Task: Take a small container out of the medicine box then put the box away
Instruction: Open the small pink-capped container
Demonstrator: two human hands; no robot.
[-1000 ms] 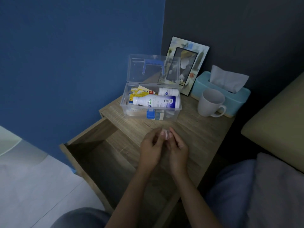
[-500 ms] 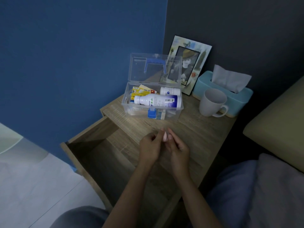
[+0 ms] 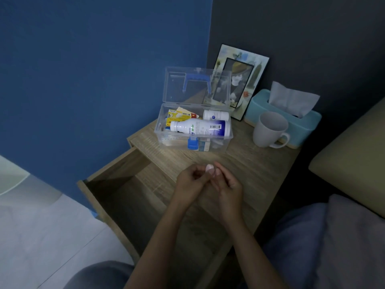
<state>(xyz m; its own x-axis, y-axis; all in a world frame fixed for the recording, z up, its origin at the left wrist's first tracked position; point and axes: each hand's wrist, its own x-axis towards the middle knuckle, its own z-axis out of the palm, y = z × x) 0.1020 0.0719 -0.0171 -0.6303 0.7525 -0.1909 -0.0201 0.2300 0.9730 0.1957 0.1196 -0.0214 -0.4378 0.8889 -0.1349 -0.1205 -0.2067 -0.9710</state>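
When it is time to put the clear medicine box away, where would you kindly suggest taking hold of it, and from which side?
Close the upright lid first, then take the blue handle from above: it is a raised bar built for a grip. The medicine box is loaded with a large lying bottle, so keep it level. Both hands, left hand and right hand, are busy with the small pale container.

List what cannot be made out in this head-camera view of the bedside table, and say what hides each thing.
- Small pale container, head view: mostly covered by the fingers of both hands, left hand and right hand; its shape and lid are unclear.
- Bottle label in the medicine box: print too small and dim.
- Open drawer: interior in shadow, near end behind the forearms.
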